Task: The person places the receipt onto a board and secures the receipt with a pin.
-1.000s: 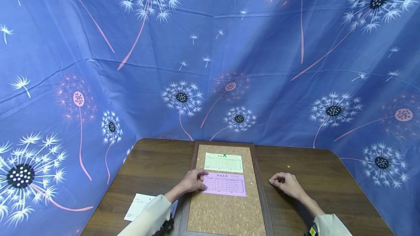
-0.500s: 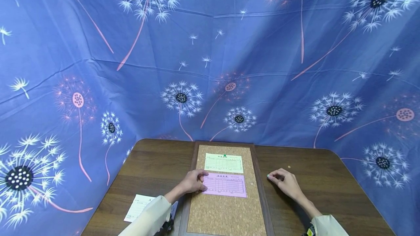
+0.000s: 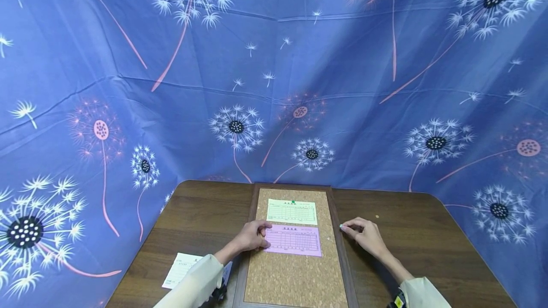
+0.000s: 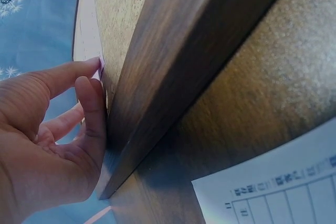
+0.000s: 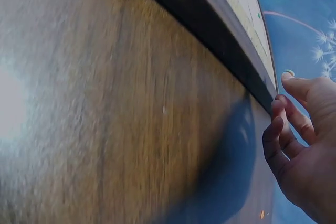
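My left hand (image 3: 252, 235) lies at the left edge of a pink printed slip (image 3: 295, 241), its thumb and a fingertip pressing the slip onto the cork board (image 3: 295, 279). In the left wrist view, the fingertips meet the paper just inside the wooden frame (image 4: 157, 61). My right hand (image 3: 366, 237) pinches a small green pushpin (image 3: 341, 226) beside the board's right frame; the pin is mostly hidden by the fingers. Higher on the board, a pale green slip (image 3: 291, 212) has a green pushpin (image 3: 293, 201) at its top edge.
Loose white slips (image 3: 181, 270) lie on the wooden table (image 3: 205, 213) left of the board, partly under the left sleeve. A tiny tan speck (image 3: 377, 216) sits on the table to the right. Blue dandelion-print cloth (image 3: 274, 61) hangs behind.
My right hand has moved left and slightly away from me, bringing the pushpin up to the board's right frame. The left hand and the slips have stayed put.
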### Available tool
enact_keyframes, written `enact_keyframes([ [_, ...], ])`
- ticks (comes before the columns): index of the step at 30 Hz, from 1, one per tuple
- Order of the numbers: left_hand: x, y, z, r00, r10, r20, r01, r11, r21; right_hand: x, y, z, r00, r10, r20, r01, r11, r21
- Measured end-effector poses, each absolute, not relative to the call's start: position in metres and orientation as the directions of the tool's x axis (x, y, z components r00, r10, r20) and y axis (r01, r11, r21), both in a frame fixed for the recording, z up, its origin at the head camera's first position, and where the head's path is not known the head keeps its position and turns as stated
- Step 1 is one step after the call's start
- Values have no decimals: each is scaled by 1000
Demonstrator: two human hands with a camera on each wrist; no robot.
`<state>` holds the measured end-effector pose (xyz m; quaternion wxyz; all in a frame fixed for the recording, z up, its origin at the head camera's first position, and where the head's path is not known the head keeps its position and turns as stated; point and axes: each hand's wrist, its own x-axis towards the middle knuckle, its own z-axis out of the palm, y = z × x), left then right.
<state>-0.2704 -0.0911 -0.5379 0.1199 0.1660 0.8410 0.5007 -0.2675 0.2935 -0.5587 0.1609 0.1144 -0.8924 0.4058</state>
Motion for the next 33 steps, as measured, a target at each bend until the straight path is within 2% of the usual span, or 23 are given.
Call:
enact_keyframes([
  [17, -270, -92, -538, -912, 409, -18, 190, 462, 866, -265, 267, -545, -944, -108, 312, -313, 589, -745],
  [27, -270, -91, -538, -912, 410, -16, 190, 458, 868, -265, 241, -541, -916, -186, 355, -399, 514, -759],
  [33, -270, -91, -538, -908, 419, -2, 215, 469, 857, -267, 227, -541, -930, -200, 309, -368, 498, -785],
])
